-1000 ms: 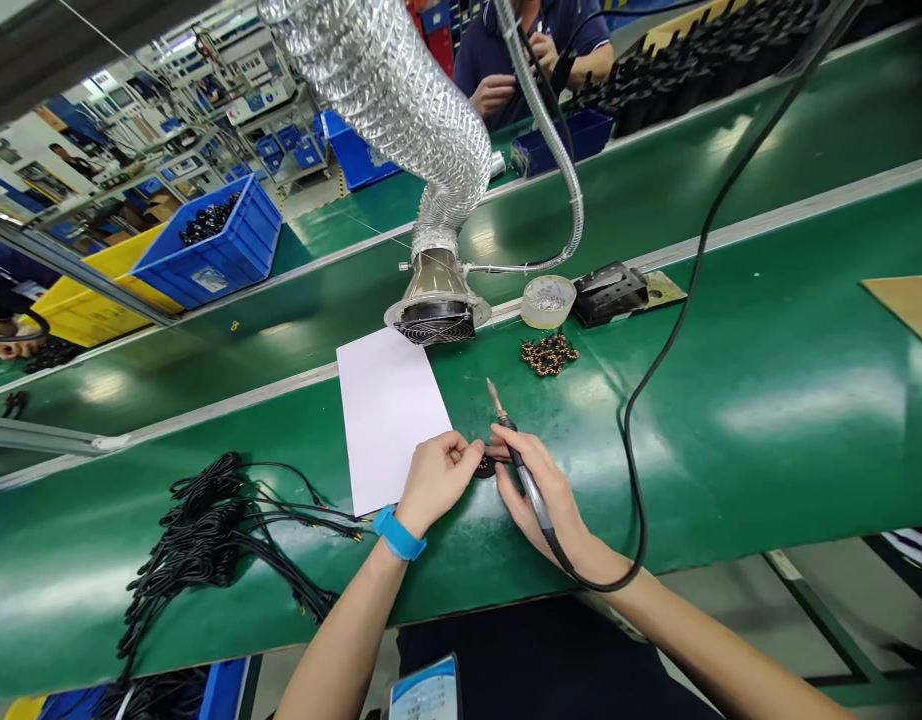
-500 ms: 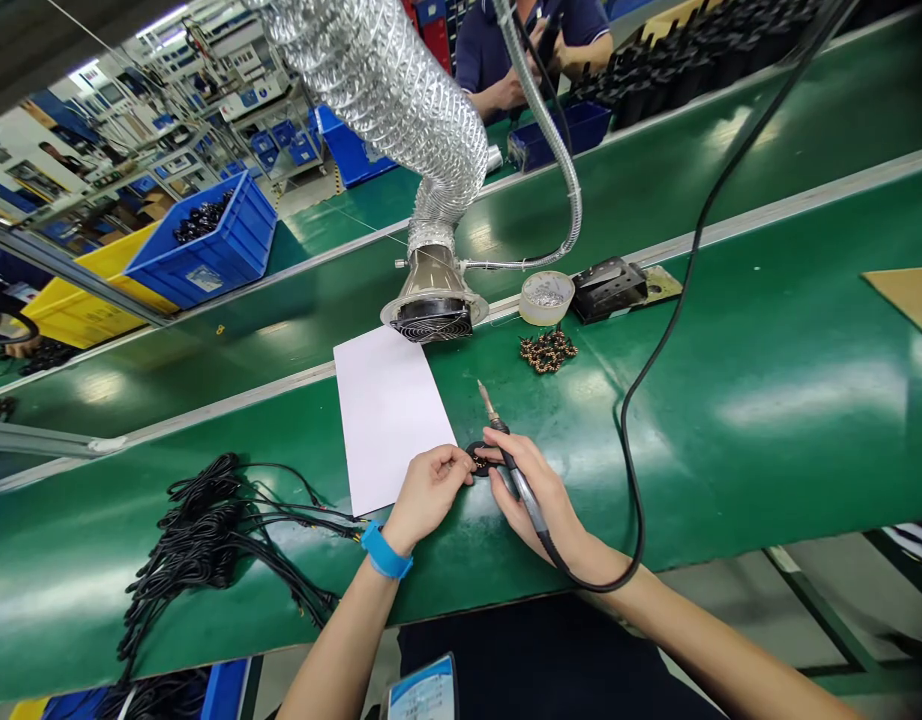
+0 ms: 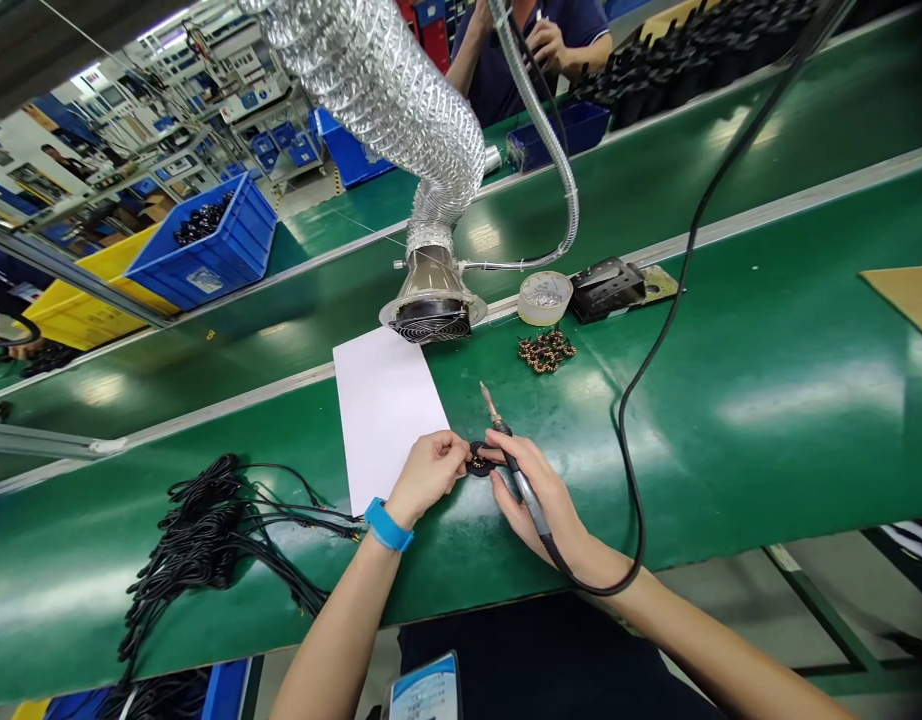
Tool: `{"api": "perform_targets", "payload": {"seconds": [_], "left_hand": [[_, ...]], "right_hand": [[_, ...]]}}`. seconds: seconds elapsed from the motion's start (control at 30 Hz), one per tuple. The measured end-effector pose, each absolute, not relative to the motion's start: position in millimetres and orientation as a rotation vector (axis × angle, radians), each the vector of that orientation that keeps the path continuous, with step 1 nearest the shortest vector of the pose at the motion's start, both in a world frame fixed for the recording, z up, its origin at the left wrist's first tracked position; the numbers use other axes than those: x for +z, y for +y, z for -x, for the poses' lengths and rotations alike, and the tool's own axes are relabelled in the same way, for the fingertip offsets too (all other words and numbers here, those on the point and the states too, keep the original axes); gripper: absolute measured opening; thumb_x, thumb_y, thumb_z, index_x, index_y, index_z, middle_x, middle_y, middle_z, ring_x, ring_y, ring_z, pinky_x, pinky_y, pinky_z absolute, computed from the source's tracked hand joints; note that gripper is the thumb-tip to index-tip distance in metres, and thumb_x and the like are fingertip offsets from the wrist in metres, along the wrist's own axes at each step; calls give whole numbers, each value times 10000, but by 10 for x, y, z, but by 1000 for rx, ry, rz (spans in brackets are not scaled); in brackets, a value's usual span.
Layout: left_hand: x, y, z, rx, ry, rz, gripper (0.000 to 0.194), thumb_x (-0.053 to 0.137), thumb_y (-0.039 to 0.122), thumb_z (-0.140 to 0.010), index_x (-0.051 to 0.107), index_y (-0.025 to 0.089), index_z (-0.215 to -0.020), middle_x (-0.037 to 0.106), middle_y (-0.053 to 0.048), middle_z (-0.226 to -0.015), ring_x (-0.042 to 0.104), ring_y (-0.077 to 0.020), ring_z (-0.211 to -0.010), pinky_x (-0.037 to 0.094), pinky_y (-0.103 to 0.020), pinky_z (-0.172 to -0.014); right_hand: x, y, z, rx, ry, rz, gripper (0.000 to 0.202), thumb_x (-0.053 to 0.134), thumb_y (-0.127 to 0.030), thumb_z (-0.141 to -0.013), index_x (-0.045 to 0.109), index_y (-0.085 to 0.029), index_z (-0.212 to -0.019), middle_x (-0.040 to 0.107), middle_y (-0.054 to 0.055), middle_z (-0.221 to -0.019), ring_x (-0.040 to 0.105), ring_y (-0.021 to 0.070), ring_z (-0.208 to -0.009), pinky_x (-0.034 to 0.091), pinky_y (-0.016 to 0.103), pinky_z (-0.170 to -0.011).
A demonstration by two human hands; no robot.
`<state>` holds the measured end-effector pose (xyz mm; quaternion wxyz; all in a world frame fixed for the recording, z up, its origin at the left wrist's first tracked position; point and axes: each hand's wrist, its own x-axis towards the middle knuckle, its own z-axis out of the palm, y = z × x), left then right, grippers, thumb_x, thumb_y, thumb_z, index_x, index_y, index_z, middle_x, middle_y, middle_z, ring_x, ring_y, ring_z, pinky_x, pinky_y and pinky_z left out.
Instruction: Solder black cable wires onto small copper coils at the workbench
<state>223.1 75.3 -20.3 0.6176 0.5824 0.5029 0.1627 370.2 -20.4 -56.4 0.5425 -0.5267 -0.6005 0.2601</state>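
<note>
My right hand [image 3: 537,490] is closed round a soldering iron [image 3: 527,488], its bare tip pointing up and away over the bench. Fingers of that hand also touch the right side of a small round black part [image 3: 479,460] with gold-coloured contacts, lying on the green surface. At its left edge my left hand [image 3: 429,472] is pinched, fingertips against the part; whether something small sits between them is hidden. Under and beyond the left hand lies a white sheet of paper [image 3: 386,410]. A cluster of small copper-and-black pieces [image 3: 546,351] rests farther back.
A fume extractor [image 3: 432,300] on a silver duct hangs above the paper. Behind the cluster stand a roll of tape [image 3: 544,298] and a black iron stand [image 3: 615,287]. Bundled black cables [image 3: 198,540] lie left. The iron's cord [image 3: 632,400] loops on the right. Another person works across the bench.
My left hand has shifted slightly up at the edge of the round part. The right hand and soldering iron are nearly still. The person opposite has raised their hands.
</note>
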Motion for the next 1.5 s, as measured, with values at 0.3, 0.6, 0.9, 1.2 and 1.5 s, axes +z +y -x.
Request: {"api": "perform_targets", "payload": {"seconds": [0.3, 0.6, 0.9, 1.2, 1.5], "left_hand": [[-169, 685, -2129, 384, 1059, -1498, 343, 501, 505, -934, 538, 177, -838, 526, 34, -690, 379, -54, -439, 276, -201, -421], [-141, 627, -2132, 307, 1197, -1527, 500, 578, 631, -873, 591, 150, -739, 527, 23, -603, 402, -65, -430, 258, -206, -402], [-122, 639, -2100, 295, 1095, -1482, 280, 611, 425, -847, 610, 151, -793, 540, 25, -631, 383, -61, -425, 261, -202, -398], [-64, 662, -2071, 236, 1055, -1470, 297, 635, 432, -824, 660, 137, -842, 518, 30, -603, 388, -59, -410, 266, -201, -391], [-116, 680, -2045, 307, 1051, -1411, 339, 649, 480, -849, 604, 145, -867, 565, 32, -663, 431, -39, -387, 293, -175, -383]], "right_hand": [[-573, -240, -3705, 500, -1505, 1262, 604, 480, -66, -936, 396, -306, -1483, 589, 96, -1210, 637, 209, -1125, 554, 416, -1007], [-551, -229, -3696, 464, -1551, 1255, 611, 478, -72, -941, 382, -305, -1497, 554, 106, -1221, 628, 213, -1128, 567, 405, -990], [-585, -222, -3678, 475, -1549, 1230, 612, 476, -64, -936, 391, -311, -1490, 550, 103, -1208, 659, 199, -1094, 576, 388, -985], [-590, -221, -3680, 492, -1545, 1245, 609, 483, -60, -938, 397, -313, -1484, 546, 100, -1219, 660, 191, -1093, 572, 377, -988], [-584, -225, -3685, 487, -1555, 1239, 603, 484, -52, -938, 401, -294, -1484, 555, 92, -1190, 654, 181, -1092, 565, 361, -990]]}}
